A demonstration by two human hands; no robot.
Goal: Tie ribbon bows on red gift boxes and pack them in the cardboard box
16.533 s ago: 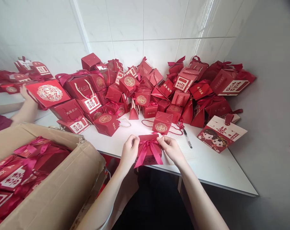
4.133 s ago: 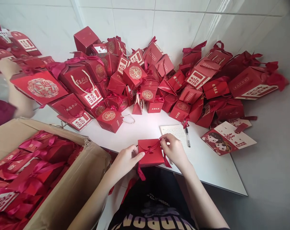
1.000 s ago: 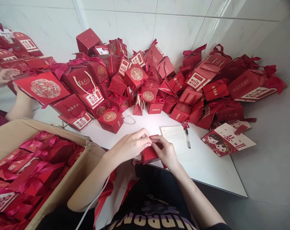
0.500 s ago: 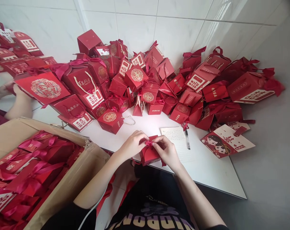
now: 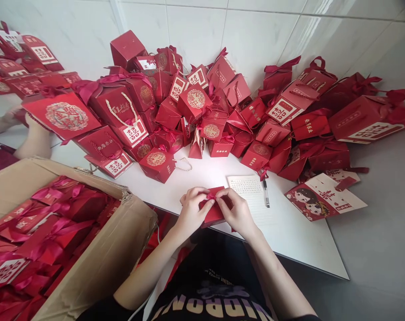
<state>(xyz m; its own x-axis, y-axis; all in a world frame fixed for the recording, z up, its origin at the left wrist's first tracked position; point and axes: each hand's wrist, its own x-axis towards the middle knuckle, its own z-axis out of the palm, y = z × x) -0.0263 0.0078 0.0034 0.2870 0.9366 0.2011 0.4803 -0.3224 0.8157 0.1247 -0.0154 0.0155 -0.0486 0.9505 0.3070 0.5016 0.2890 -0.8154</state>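
Observation:
A small red gift box (image 5: 213, 217) sits at the table's front edge, between my two hands. On its top is a dark pink ribbon (image 5: 210, 196), bunched up in the middle. My left hand (image 5: 195, 208) pinches the ribbon between thumb and bent fingers from the left. From the right, my right hand (image 5: 235, 208) pinches the same ribbon with thumb and forefinger. Most of the ribbon is hidden behind the fingertips, so its knot or loop cannot be made out. Both hands are touching or very close to the box top.
Many red gift boxes (image 5: 194, 102) are piled along the wall. A notebook (image 5: 251, 191) and a pen (image 5: 266, 194) lie right of my hands, beside a card with cartoon figures (image 5: 307, 198). A cardboard carton (image 5: 135, 218) full of ribboned boxes stands left. Another person's arm (image 5: 37, 136) is at far left.
My left hand has turned and drawn closer round the ribbon, with its thumb now pointing across the box. The right hand stays at the ribbon. The view has shifted slightly.

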